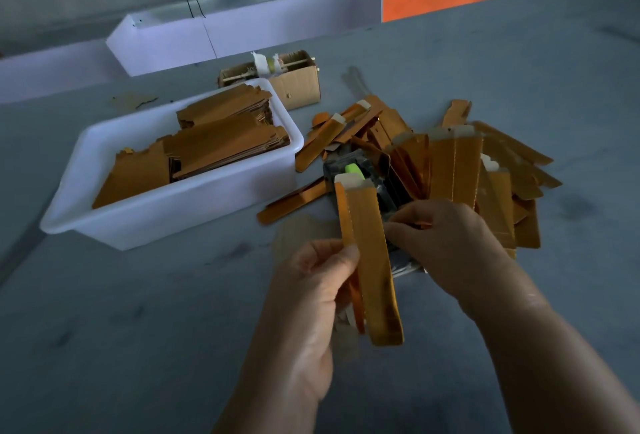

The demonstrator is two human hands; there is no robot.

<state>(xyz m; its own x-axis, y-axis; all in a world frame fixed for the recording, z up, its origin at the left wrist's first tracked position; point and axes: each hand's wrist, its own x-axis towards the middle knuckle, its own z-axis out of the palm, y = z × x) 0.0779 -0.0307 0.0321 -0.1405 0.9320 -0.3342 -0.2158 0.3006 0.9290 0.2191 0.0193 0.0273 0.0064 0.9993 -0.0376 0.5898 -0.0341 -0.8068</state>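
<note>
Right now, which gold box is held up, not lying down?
The gold carton sleeve pinched at its edge by the left hand. The other sleeves lie in the loose pile or stacked in the white tub.

The left hand (313, 289) pinches a long gold foil sleeve (369, 260) upright, while the right hand (446, 243) reaches into the heap of gold sleeves (464, 163) beside a white tub (166, 222).

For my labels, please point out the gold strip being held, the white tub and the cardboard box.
gold strip (372, 260): head view, middle of its face.
white tub (166, 222): head view, front wall.
cardboard box (298, 87): head view, side wall.
</note>
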